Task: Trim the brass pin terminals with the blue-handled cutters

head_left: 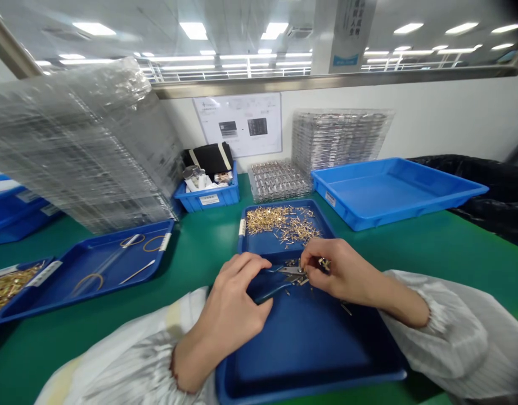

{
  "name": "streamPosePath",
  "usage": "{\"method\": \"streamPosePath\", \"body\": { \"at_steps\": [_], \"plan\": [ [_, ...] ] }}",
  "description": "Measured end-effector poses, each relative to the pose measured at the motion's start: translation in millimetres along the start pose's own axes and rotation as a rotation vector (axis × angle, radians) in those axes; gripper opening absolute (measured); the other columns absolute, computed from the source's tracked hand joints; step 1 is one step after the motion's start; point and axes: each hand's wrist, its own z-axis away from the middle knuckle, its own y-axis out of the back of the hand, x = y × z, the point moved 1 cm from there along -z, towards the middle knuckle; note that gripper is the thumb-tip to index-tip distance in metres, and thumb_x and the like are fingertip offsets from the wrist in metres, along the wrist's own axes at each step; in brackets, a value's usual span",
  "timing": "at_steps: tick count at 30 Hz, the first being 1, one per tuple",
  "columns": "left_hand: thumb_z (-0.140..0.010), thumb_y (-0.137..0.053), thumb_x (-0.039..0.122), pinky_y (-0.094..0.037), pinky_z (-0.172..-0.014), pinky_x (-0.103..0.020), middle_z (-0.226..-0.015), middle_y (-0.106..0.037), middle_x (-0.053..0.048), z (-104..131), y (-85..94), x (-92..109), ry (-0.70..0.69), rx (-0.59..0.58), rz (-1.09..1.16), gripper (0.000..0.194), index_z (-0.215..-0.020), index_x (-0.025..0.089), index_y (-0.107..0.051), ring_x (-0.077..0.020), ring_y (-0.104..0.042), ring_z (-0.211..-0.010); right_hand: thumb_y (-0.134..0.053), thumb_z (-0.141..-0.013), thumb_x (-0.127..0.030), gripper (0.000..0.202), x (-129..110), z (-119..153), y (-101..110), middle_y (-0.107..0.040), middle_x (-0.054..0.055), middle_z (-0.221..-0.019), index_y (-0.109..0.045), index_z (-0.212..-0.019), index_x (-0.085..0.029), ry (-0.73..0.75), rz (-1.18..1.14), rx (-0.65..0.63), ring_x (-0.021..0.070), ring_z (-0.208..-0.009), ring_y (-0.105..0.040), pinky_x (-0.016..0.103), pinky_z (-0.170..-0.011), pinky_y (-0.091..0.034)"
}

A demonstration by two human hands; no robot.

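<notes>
My left hand grips blue-handled cutting pliers over a blue tray right in front of me. My right hand pinches small gold metal pins at the pliers' jaws. A heap of loose gold pins lies at the far end of the same tray. A few cut pieces lie scattered on the tray near my right wrist. Both arms wear white sleeves.
A blue tray with rubber bands and a thin rod sits left. A bin of gold parts is far left. Clear plastic tray stacks, a small blue box, a large blue tray and a black bag stand behind.
</notes>
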Motion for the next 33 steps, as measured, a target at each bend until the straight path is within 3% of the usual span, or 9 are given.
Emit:
{"method": "streamPosePath", "body": {
  "at_steps": [8,13,17,23,29,33],
  "plan": [
    [-0.063,-0.06,0.01,-0.038,-0.086,-0.046,-0.099,-0.057,-0.005,2.1,0.8,-1.9,-0.138,-0.008,-0.199,0.037,-0.098,0.019,-0.053,-0.0244,-0.05,-0.09,-0.054,-0.064,-0.006,0.009,1.2,1.8,-2.4,-0.054,-0.002,-0.061,-0.054,-0.062,-0.015,0.102,0.288,-0.023,0.0105,-0.06,-0.049,0.024,-0.066,-0.036],
    [-0.062,-0.06,0.01,-0.042,-0.084,-0.042,-0.097,-0.057,-0.005,1.4,0.0,-2.8,-0.071,0.021,-0.151,0.035,-0.095,0.019,-0.053,-0.0224,-0.051,-0.089,-0.05,-0.075,-0.012,0.011,0.7,0.9,3.0,-0.057,-0.001,-0.065,-0.059,-0.069,-0.014,-0.029,0.073,-0.059,0.009,-0.057,-0.05,0.019,-0.054,-0.036],
    [-0.063,-0.06,0.011,-0.044,-0.08,-0.04,-0.094,-0.057,-0.004,1.0,-0.1,-2.5,-0.018,0.01,-0.113,0.032,-0.094,0.019,-0.053,-0.0215,-0.053,-0.087,-0.042,-0.087,-0.028,0.03,4.2,-1.3,7.2,-0.054,0.0,-0.059,-0.057,-0.066,-0.013,-0.095,-0.042,-0.113,0.0085,-0.052,-0.046,0.019,-0.049,-0.034],
    [-0.063,-0.059,0.012,-0.045,-0.079,-0.041,-0.093,-0.058,-0.004,1.6,0.1,-1.5,0.039,0.011,-0.116,0.032,-0.093,0.018,-0.054,-0.0221,-0.054,-0.085,-0.04,-0.089,-0.03,0.03,9.4,-2.6,5.4,-0.055,0.001,-0.061,-0.06,-0.074,-0.012,-0.107,-0.119,-0.127,0.0088,-0.052,-0.047,0.019,-0.049,-0.036],
    [-0.06,-0.06,0.008,-0.043,-0.083,-0.04,-0.097,-0.057,-0.004,0.5,-1.8,-1.5,0.023,-0.081,-0.116,0.036,-0.094,0.019,-0.054,-0.0219,-0.051,-0.089,-0.055,-0.078,-0.019,0.012,8.1,-3.0,-0.5,-0.057,-0.001,-0.063,-0.06,-0.068,-0.014,-0.075,-0.005,-0.052,0.0097,-0.056,-0.05,0.02,-0.053,-0.037],
    [-0.062,-0.059,0.011,-0.042,-0.082,-0.041,-0.097,-0.057,-0.003,-0.2,-2.2,-3.3,0.046,-0.068,-0.158,0.032,-0.091,0.02,-0.054,-0.0227,-0.051,-0.089,-0.052,-0.08,-0.014,0.017,13.5,-4.2,5.7,-0.06,0.004,-0.084,-0.059,-0.095,-0.013,-0.04,0.098,0.237,0.0127,-0.072,-0.055,0.024,-0.067,-0.042]
  ]
}}
